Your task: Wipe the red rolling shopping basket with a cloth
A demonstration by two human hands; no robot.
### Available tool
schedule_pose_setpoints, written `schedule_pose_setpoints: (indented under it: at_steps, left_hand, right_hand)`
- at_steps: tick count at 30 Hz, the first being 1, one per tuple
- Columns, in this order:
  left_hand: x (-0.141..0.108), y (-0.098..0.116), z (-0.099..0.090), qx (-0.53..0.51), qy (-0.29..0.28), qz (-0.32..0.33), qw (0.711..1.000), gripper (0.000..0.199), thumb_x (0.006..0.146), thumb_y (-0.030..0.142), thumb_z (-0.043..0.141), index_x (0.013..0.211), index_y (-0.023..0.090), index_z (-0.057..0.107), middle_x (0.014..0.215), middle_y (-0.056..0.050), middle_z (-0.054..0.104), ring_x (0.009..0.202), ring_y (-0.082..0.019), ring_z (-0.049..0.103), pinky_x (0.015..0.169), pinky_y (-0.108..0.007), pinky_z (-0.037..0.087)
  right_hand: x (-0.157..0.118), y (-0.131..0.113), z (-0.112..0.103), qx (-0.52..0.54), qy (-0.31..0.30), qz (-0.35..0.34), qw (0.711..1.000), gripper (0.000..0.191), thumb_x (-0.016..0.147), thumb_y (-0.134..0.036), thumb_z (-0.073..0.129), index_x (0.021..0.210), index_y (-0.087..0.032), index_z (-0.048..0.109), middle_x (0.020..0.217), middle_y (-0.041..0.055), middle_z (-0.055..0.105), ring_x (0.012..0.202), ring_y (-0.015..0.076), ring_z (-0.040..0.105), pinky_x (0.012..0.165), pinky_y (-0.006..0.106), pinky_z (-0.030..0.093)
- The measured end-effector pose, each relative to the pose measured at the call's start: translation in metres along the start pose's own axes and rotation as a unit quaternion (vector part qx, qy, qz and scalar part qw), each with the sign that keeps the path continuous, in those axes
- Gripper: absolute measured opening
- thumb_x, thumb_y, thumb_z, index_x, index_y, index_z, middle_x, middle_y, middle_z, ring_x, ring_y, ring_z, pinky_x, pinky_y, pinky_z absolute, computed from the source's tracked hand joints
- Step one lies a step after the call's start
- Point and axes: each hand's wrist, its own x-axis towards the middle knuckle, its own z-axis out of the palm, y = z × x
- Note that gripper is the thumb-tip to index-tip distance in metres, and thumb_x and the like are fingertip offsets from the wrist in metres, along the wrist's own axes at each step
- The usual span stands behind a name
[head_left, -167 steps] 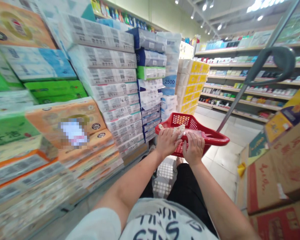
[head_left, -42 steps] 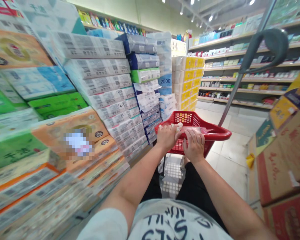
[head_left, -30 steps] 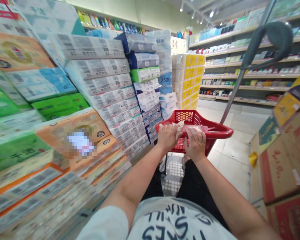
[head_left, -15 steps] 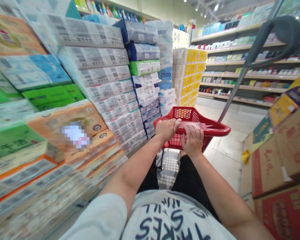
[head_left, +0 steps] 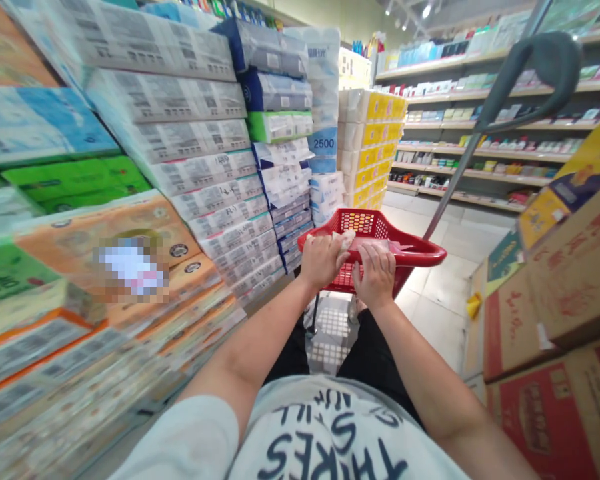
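In front of my body is a red rolling shopping basket (head_left: 370, 220) with perforated sides. Its long metal pull rod leans up to the right and ends in a grey loop handle (head_left: 530, 80). My left hand (head_left: 321, 261) is closed over the left part of the near rim; a small pale patch at its fingers is too blurred to name. Close beside it, my right hand (head_left: 375, 272) curls its fingers over the same rim from above. A pinkish strip shows along the rim by the fingers. Most of the basket's inside is hidden behind the rim and hands.
Tall stacks of wrapped tissue packs (head_left: 210, 177) line the left side, with orange packs (head_left: 125, 247) nearer. Yellow-and-white packs (head_left: 375, 143) stand ahead. Cardboard boxes (head_left: 550, 313) crowd the right. Pale floor tiles (head_left: 425, 293) run between them towards stocked shelves (head_left: 480, 127).
Both hands stay on the basket's rim. The basket, hands and surrounding stacks have shifted slightly left in view, and the boxes on the right show more.
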Motion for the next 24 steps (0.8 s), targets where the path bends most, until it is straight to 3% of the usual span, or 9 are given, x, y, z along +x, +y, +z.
schedule_pose_setpoints:
  at_steps: [3, 9, 12, 15, 18, 24]
  left_hand:
    - [-0.008, 0.002, 0.002, -0.001, 0.023, 0.011, 1.000, 0.058, 0.094, 0.058, 0.025, 0.133, 0.022, 0.048, 0.122, -0.013, 0.057, 0.112, -0.029, 0.048, 0.096, -0.044, 0.029]
    - [0.013, 0.007, -0.003, -0.021, -0.023, -0.044, 0.999, 0.055, 0.097, 0.052, 0.015, 0.129, 0.026, 0.052, 0.100, -0.009, 0.064, 0.090, -0.024, 0.057, 0.085, -0.040, 0.035]
    - [0.001, 0.009, 0.009, -0.006, 0.022, -0.015, 1.000, 0.058, 0.095, 0.058, 0.025, 0.138, 0.024, 0.045, 0.114, -0.012, 0.061, 0.105, -0.027, 0.054, 0.094, -0.044, 0.033]
    - [-0.021, 0.011, 0.028, 0.009, 0.082, 0.032, 0.996, 0.059, 0.094, 0.056, 0.032, 0.144, 0.026, 0.038, 0.141, -0.015, 0.045, 0.130, -0.031, 0.038, 0.107, -0.049, 0.024]
    - [-0.033, 0.009, 0.038, 0.011, 0.101, 0.055, 0.993, 0.060, 0.094, 0.055, 0.034, 0.148, 0.028, 0.032, 0.152, -0.014, 0.031, 0.141, -0.031, 0.025, 0.111, -0.050, 0.018]
    - [-0.008, 0.005, 0.015, -0.014, 0.057, 0.114, 0.992, 0.063, 0.093, 0.060, 0.029, 0.148, 0.028, 0.033, 0.157, -0.006, 0.027, 0.146, -0.029, 0.016, 0.110, -0.046, 0.026]
  right_hand:
    - [0.001, 0.001, -0.002, -0.002, 0.007, -0.002, 1.000, 0.041, 0.089, -0.023, 0.051, 0.130, -0.015, 0.051, 0.127, 0.0104, 0.059, 0.126, 0.0237, 0.045, 0.112, 0.043, 0.024]
    - [0.002, 0.000, -0.002, -0.004, 0.020, 0.009, 1.000, 0.038, 0.089, -0.022, 0.051, 0.126, -0.015, 0.055, 0.125, 0.0106, 0.061, 0.125, 0.0247, 0.046, 0.111, 0.044, 0.027]
    - [0.002, 0.000, 0.000, 0.005, 0.016, 0.015, 1.000, 0.039, 0.089, -0.022, 0.051, 0.127, -0.015, 0.054, 0.125, 0.0111, 0.061, 0.125, 0.0254, 0.046, 0.110, 0.045, 0.027]
    - [0.002, 0.001, 0.002, 0.011, 0.028, 0.015, 0.999, 0.036, 0.090, -0.022, 0.051, 0.125, -0.014, 0.055, 0.124, 0.0114, 0.062, 0.123, 0.0255, 0.048, 0.110, 0.045, 0.028]
    - [0.003, 0.001, 0.003, 0.021, 0.031, 0.015, 0.999, 0.033, 0.092, -0.020, 0.048, 0.124, -0.015, 0.055, 0.125, 0.0107, 0.061, 0.123, 0.0252, 0.048, 0.109, 0.045, 0.028]
    - [0.007, -0.005, 0.003, 0.032, 0.033, 0.037, 0.998, 0.028, 0.094, -0.023, 0.045, 0.118, -0.015, 0.058, 0.121, 0.0107, 0.063, 0.120, 0.0252, 0.050, 0.106, 0.044, 0.031]
